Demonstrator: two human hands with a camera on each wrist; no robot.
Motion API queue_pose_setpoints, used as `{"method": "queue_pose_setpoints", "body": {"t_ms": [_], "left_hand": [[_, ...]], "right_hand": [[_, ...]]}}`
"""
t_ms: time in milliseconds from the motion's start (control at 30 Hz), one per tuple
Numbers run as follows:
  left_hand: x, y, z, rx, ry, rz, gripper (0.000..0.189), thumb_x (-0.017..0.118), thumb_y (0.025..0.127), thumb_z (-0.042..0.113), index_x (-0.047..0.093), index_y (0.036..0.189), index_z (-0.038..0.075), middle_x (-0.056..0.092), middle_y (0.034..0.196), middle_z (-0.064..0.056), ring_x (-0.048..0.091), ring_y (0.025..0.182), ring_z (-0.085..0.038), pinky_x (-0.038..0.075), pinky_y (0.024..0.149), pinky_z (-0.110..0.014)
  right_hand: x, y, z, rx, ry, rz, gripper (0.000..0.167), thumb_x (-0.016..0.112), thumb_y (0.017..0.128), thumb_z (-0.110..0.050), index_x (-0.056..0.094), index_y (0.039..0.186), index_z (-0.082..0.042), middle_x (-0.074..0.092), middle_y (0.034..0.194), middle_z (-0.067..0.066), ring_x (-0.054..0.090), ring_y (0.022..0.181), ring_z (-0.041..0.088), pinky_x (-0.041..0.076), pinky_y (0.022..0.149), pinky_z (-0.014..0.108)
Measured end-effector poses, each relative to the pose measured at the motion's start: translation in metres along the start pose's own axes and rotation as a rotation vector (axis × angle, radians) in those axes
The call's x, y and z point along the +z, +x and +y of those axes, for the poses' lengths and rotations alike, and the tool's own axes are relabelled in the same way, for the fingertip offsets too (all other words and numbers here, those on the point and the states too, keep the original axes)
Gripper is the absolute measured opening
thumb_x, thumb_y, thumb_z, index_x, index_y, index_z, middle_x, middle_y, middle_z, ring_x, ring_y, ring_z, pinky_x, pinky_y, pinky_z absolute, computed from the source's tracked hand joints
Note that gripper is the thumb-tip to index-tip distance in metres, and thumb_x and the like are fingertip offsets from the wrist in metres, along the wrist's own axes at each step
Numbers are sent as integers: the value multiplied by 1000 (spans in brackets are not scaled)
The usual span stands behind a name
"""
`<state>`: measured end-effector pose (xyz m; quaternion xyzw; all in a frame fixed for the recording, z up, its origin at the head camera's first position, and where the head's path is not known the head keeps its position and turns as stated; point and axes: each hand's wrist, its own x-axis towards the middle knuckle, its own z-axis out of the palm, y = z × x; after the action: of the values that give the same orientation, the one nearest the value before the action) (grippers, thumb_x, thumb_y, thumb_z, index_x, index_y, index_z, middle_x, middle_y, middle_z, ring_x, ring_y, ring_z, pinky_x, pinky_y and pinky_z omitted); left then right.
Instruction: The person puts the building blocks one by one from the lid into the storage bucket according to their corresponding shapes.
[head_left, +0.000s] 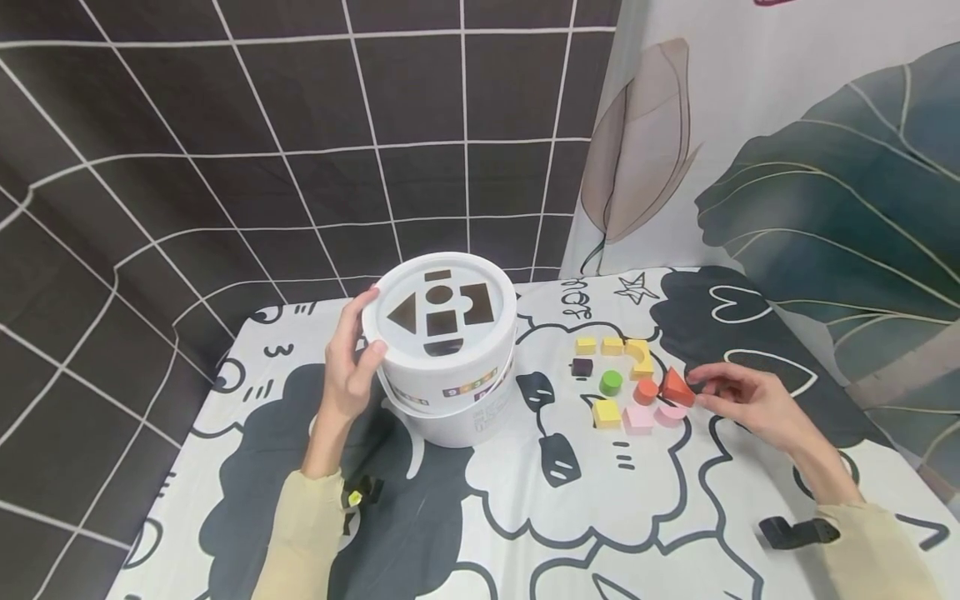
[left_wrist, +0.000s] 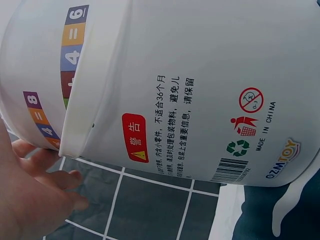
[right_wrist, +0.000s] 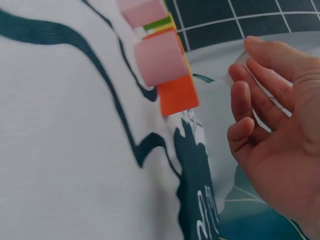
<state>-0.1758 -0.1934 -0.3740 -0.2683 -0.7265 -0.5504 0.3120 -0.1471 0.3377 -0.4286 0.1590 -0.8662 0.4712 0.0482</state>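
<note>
A white bucket (head_left: 465, 429) stands on the table, its lid (head_left: 480, 343) cut with several shaped holes. My left hand (head_left: 349, 371) rests against the lid's left edge, thumb at the rim; in the left wrist view its fingers (left_wrist: 40, 162) lie loosely bent beside the bucket wall. At the right, my right hand (head_left: 753, 407) reaches to an orange triangular block (head_left: 677, 389), fingertips close by its right side. In the right wrist view the fingers are parted and hold nothing, to the right of that orange block (right_wrist: 178, 96) and a pink cylinder (right_wrist: 161, 57).
Left of the triangular block lie an orange disc (head_left: 646, 391), a pink block (head_left: 638, 419), a yellow cube (head_left: 607, 414), a green cylinder (head_left: 611, 382), a dark block (head_left: 581, 367), a yellow arch (head_left: 640, 358) and small yellow blocks (head_left: 612, 346). Curtains (head_left: 420, 108) hang behind the table.
</note>
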Motion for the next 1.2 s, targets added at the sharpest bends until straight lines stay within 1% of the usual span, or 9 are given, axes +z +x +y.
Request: {"method": "queue_pose_setpoints", "body": {"t_ms": [133,267,400,533,700,867,1200], "left_hand": [[0,0,0,-6,-1,1,64,50,82,18,48,140,-9,52,142,-23,50,131,-36,36,111,-35],[0,0,0,-5,-5,4,64,51,82,18,49,140,-8,52,142,-23,50,131,-38,36,112,-36],[0,1,1,-5,-7,7,64,51,81,18,49,139,-8,52,141,-23,50,131,-38,36,112,-36],[0,0,2,-3,-4,7,64,51,81,18,49,139,-8,52,141,-24,49,131,-38,36,112,-36],[0,0,1,-1,-8,4,64,51,81,17,49,139,-9,51,142,-26,48,131,-40,36,112,-36],[0,0,1,-6,-4,2,64,51,81,18,48,139,-9,51,142,-24,49,131,-37,36,111,-36],[0,0,0,-2,8,6,65,51,82,21,47,139,-11,51,142,-24,50,132,-34,36,112,-37]], "right_hand": [[6,-4,2,36,-17,12,33,77,82,4,66,113,5,63,85,2,54,71,13,43,55,24],[10,-9,4,73,-62,26,33,77,83,-1,66,114,5,64,85,2,54,72,13,44,58,22],[12,-14,7,97,-106,51,34,78,84,-4,67,115,3,64,87,3,53,74,12,43,59,21],[13,-17,9,116,-133,70,35,79,83,-5,67,115,3,64,85,3,52,72,13,41,58,22],[16,-18,11,109,-133,79,35,79,82,-2,67,114,3,63,81,3,52,68,14,40,54,24],[16,-19,11,111,-130,67,37,79,81,-2,67,115,3,62,80,4,51,67,15,38,53,26],[19,-17,4,120,-197,66,39,81,79,-3,68,115,1,62,81,5,50,65,15,37,50,27]]}}
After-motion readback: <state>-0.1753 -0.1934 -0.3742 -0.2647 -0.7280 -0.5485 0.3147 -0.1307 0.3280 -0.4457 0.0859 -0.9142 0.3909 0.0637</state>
